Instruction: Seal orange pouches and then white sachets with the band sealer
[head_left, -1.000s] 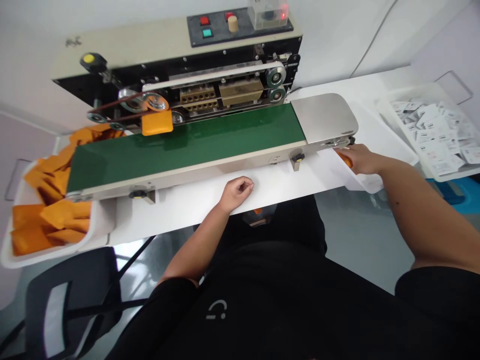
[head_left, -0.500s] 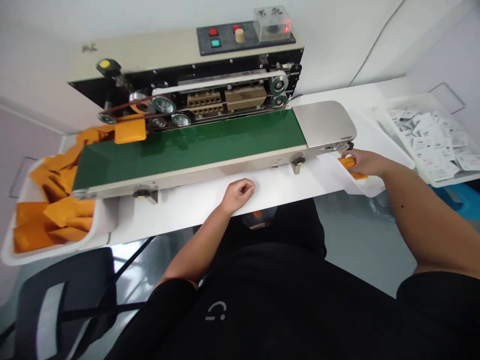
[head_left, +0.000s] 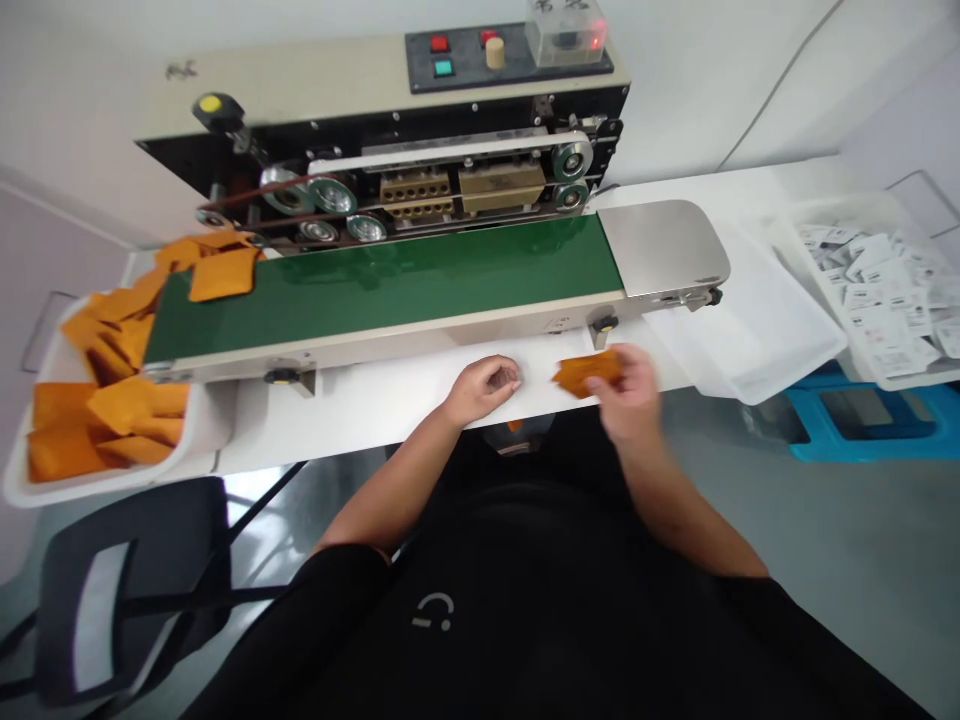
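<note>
My right hand (head_left: 628, 392) holds an orange pouch (head_left: 586, 372) just above the white table's front edge, below the sealing machine's green conveyor belt (head_left: 390, 285). The hand is blurred by motion. My left hand (head_left: 484, 386) rests on the table to the left of the pouch, fingers curled in a loose fist with nothing visible in them. Another orange pouch (head_left: 221, 274) lies at the belt's left end, near the drop into a white tray (head_left: 97, 480) piled with several orange pouches.
The sealer's control panel (head_left: 495, 50) with red and green buttons sits at the back. An empty-looking white tray (head_left: 757, 335) stands right of the conveyor, and beyond it a bin of white sachets (head_left: 885, 290). A blue stool (head_left: 847, 430) and a black chair (head_left: 127, 590) flank my seat.
My right hand took an orange pouch from the white tray on the right and brought it left to the table front. The pouch on the belt travelled left, out of the sealer.
</note>
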